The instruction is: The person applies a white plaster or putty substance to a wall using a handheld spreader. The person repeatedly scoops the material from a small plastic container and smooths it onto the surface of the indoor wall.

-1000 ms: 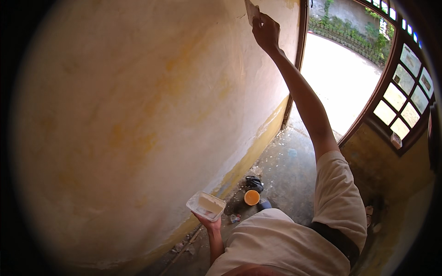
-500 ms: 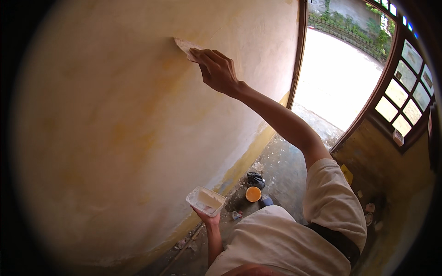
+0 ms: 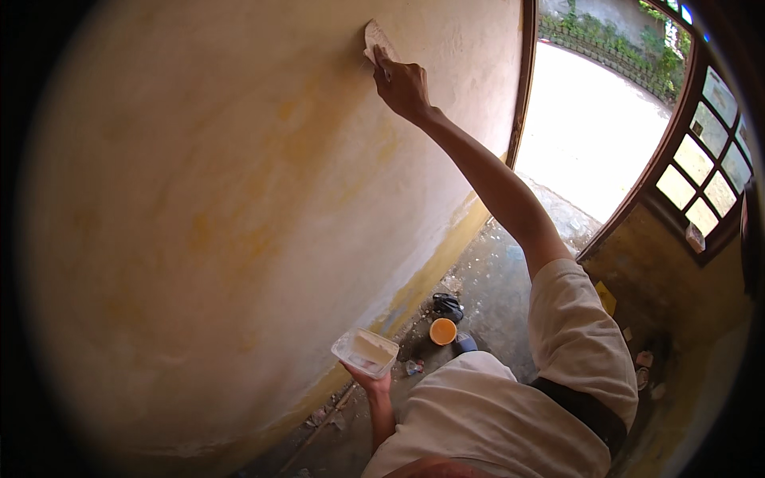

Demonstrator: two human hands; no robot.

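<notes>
High on the plastered wall (image 3: 239, 199), my right hand (image 3: 403, 88) grips a whitish, smeared putty scraper (image 3: 378, 40), its blade against or very near the surface. My right arm is stretched out far up. Low down, close to the wall, my left hand (image 3: 373, 378) holds up a clear rectangular plastic tub (image 3: 365, 352) from below, fingers around its base. White paste coats the inside of the tub. The wall carries whitish filler with yellow-ochre patches showing through.
An orange round container (image 3: 443, 331) stands on the speckled floor beside a black plastic bag (image 3: 448, 306) and my blue shoe (image 3: 464, 342). A doorway (image 3: 594, 127) opens onto bright ground at the right. Past it is a paned window (image 3: 709, 159). Rubble and a thin stick (image 3: 319, 430) lie along the wall's foot.
My right hand has moved the scraper up and to the right along the wall, and the blade has turned more upright. The left hand with the tub has shifted slightly right and down.
</notes>
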